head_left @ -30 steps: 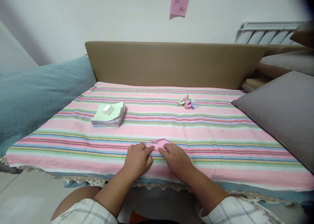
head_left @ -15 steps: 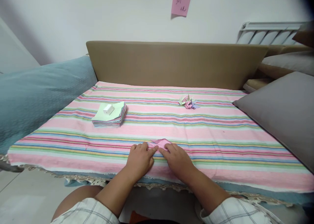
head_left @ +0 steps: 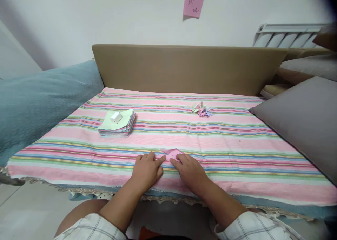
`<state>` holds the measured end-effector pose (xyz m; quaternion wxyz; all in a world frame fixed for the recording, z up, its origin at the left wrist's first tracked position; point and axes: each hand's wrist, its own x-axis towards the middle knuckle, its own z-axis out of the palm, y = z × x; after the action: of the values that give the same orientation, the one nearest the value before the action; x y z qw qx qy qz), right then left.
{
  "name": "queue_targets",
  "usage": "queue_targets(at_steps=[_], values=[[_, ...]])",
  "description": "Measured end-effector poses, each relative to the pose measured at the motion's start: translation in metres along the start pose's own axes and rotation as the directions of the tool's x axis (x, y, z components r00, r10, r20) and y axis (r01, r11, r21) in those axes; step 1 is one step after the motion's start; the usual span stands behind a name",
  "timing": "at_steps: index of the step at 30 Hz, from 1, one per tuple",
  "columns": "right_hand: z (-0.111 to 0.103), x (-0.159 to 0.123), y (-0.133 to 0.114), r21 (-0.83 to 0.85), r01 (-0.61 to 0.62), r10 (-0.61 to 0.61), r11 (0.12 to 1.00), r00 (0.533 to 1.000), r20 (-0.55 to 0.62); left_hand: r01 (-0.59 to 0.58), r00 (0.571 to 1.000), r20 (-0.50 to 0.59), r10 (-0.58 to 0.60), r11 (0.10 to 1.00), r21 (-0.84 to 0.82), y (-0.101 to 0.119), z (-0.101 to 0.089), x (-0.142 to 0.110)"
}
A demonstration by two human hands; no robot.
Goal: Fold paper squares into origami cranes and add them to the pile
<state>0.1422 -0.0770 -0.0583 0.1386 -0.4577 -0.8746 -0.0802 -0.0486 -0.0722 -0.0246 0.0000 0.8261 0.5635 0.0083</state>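
Observation:
A small folded pink paper (head_left: 172, 153) lies on the striped cloth (head_left: 223, 141) near the front edge. My left hand (head_left: 146, 170) rests palm down just left of it, fingertips pressing its left corner. My right hand (head_left: 190, 170) lies flat on the right side, fingertips on the paper's near edge. Both hands press the paper flat against the cloth; most of the paper's near part is hidden under the fingers.
A stack of coloured paper squares (head_left: 117, 125) with a small white block (head_left: 115, 117) on top sits at the back left. Several small folded paper figures (head_left: 201, 110) lie at the back centre. A teal cushion (head_left: 39, 103) is left, a grey pillow (head_left: 305, 120) right, a tan backrest (head_left: 184, 68) behind.
My left hand has slid slightly leftward along the paper's edge. The right hand and the paper stay where they were.

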Motion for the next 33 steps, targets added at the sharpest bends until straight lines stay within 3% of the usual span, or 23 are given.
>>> queue_targets(at_steps=[13, 19, 21, 33], values=[[0.0, -0.001, 0.001, -0.008, 0.001, -0.001, 1.0, 1.0, -0.016, 0.057, 0.998, -0.03, -0.056, 0.998, 0.037, -0.012, -0.004, -0.001], [0.001, 0.0, 0.0, -0.012, 0.0, 0.0, 1.0, 1.0, -0.018, -0.183, 0.983, -0.008, 0.183, 0.983, 0.003, -0.002, 0.003, -0.001], [0.002, 0.001, 0.0, -0.014, -0.007, 0.007, 1.0, 1.0, -0.015, -0.199, 0.98, 0.003, 0.199, 0.98, 0.006, 0.001, 0.005, -0.001], [0.0, 0.0, 0.0, -0.016, 0.011, -0.011, 1.0, 1.0, -0.016, -0.032, 0.999, -0.005, 0.032, 0.999, -0.003, 0.0, 0.0, -0.001]])
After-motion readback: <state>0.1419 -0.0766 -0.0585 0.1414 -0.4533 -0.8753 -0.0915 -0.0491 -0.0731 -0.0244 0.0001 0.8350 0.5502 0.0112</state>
